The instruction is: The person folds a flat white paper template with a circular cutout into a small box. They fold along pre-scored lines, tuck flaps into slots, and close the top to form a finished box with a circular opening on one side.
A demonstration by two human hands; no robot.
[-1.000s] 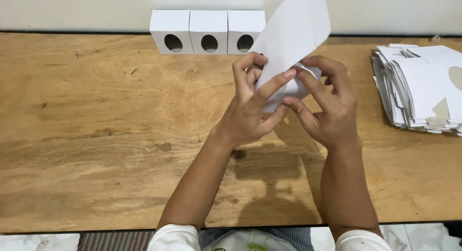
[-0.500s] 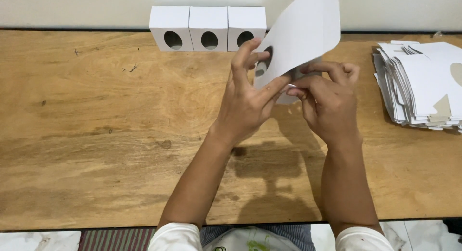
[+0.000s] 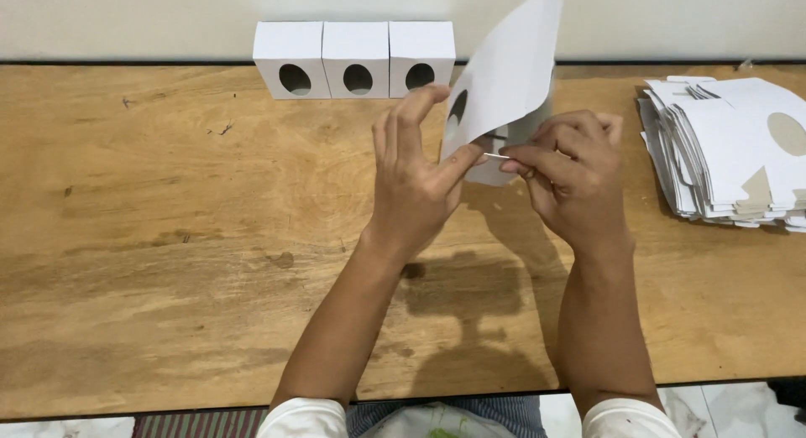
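A flat white cardboard box blank (image 3: pixel 512 77) with an oval hole is held upright above the wooden table (image 3: pixel 168 237). My left hand (image 3: pixel 416 182) pinches its lower left edge between thumb and fingers. My right hand (image 3: pixel 571 178) grips the lower right part, thumb and forefinger pressed on a folded flap. The blank's upper part rises past the top of the view.
Three folded white boxes (image 3: pixel 355 59) with oval holes stand in a row against the back wall. A stack of flat white blanks (image 3: pixel 730 153) lies at the table's right side. The table's front edge runs near my body.
The blank has been lifted higher and turned more upright. Both hands have risen and shifted along its lower edge, and the oval hole now shows beside my left fingers.
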